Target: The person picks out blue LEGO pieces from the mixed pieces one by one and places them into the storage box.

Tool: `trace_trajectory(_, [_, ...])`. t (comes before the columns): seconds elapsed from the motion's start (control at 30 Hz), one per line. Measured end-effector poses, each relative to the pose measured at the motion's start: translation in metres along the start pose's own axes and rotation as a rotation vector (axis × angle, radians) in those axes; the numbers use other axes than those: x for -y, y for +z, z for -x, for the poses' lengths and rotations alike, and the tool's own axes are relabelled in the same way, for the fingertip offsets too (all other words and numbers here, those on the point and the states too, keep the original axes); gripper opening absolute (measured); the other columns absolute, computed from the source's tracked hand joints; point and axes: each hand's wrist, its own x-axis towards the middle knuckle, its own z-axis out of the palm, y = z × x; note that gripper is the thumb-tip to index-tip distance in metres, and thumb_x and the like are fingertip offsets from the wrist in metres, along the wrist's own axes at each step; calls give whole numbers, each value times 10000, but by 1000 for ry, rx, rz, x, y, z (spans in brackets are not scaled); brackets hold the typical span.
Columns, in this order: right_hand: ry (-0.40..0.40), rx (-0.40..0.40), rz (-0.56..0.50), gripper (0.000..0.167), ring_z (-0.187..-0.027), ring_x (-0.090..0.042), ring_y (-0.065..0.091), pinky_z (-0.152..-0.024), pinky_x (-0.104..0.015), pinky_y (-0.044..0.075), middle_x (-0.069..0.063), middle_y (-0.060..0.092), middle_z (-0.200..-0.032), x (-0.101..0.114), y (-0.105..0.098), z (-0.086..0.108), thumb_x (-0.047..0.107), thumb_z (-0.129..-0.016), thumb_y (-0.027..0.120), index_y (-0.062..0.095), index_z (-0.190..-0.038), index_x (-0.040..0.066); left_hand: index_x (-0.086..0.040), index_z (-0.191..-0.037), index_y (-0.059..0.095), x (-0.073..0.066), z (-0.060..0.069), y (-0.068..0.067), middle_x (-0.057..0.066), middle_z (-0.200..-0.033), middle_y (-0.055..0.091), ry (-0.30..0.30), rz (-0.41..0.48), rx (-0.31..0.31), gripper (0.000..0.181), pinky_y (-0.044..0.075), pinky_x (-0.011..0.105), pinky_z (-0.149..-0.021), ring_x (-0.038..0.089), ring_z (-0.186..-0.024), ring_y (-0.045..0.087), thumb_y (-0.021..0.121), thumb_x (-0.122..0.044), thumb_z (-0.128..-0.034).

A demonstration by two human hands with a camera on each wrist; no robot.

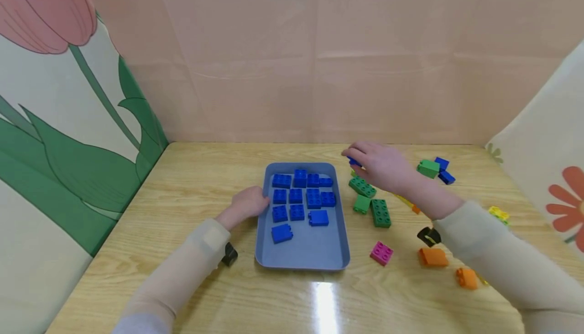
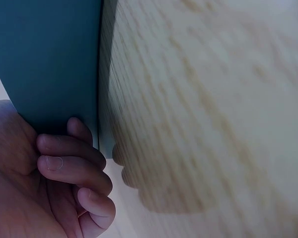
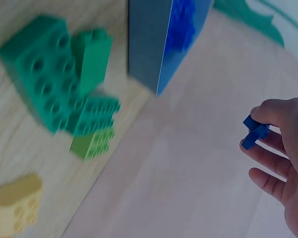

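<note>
A blue-grey tray (image 1: 310, 254) lies on the wooden table with several blue toy bricks (image 1: 296, 195) in loose rows inside it. At its left side my left hand (image 1: 248, 202) grips the rim; the left wrist view has the curled fingers (image 2: 74, 166) against the outer wall. Past the tray's upper right corner, my right hand (image 1: 383, 165) is raised over the table. Between thumb and fingers it pinches a small blue brick (image 3: 256, 133), mostly hidden by the hand in the head view.
Green bricks (image 1: 380, 213) and a pink brick (image 1: 381, 253) lie right of the tray. Orange bricks (image 1: 433, 257) and a black piece (image 1: 429, 236) sit near the right forearm. Farther right are two blue bricks (image 1: 446, 177) beside a green one (image 1: 428, 168). Another black piece (image 1: 230, 254) touches the left sleeve's outline.
</note>
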Motion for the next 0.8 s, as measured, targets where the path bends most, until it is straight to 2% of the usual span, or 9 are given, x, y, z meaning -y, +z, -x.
trace_trajectory(0.2, [-97,78,-1,343,-899,-240,630,-731,-381,541,-85,622,-1058,33,5,-12,122,-855,740,631,-1175,59,-102,-737,568,1,-1,0,17,-630,511,-7,-3,2,328,364,273,-511,152,-543,474,474,-267,-1004])
trace_trajectory(0.47, [-245,169,-36,328,-940,-201,614,-793,-332,526,-55,613,-1092,75,11,-25,168,-891,713,621,-1194,81,-102,-725,567,1,-1,1,14,-622,511,-14,-9,3,335,364,280,-511,152,-540,479,479,-268,-1003])
trace_trajectory(0.67, [-326,246,-60,344,-981,-191,611,-841,-337,517,-38,624,-1109,95,24,-25,171,-886,713,625,-1209,94,-101,-731,563,0,0,1,21,-629,511,-11,-16,-9,322,371,289,-510,160,-545,480,485,-265,-998])
trace_trajectory(0.8, [-336,296,-103,330,-981,-185,607,-831,-323,513,-39,621,-1126,102,34,-24,142,-897,688,622,-1217,98,-101,-737,563,-2,1,0,25,-635,514,-12,-21,-17,318,373,289,-510,161,-550,485,490,-268,-997])
